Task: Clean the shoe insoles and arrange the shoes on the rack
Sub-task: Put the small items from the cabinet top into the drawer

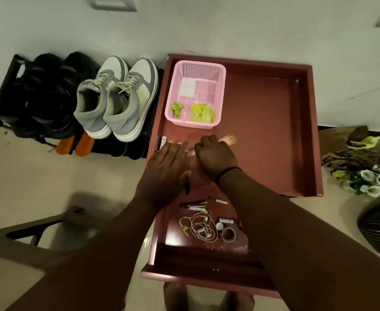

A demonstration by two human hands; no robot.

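head view, one frame, looking down.

- counter (263, 135): dark red, with a raised rim; stands against a pale wall.
- left hand (168, 162): flat on the counter near its left edge, fingers straight and together, holding nothing.
- right hand (214, 156): just beside the left, fingers curled round a small brush (228, 139) (blurred; pale bristles stick out past the knuckles toward the right). a black band sits on that wrist.
- pink basket (195, 95): at the back left of the counter, beyond both hands; holds a white pad and crumpled yellow-green cloths (202, 113).
- grey and white sneakers (117, 97): a pair, side by side on top of the shoe rack (9, 86), just left of the counter, heels toward the camera.
- black shoes (47, 97): on the same rack, left of the sneakers (detail too dark to tell).
- orange insoles (75, 145): two, poking out below the sneakers at the rack's front edge.
- small items at the near end of the counter: white earphones (199, 225) in a tangle, a tape roll (228, 234), a nail clipper (193, 206).
- artificial flowers (368, 182): on the floor to the right, well apart from the rack.
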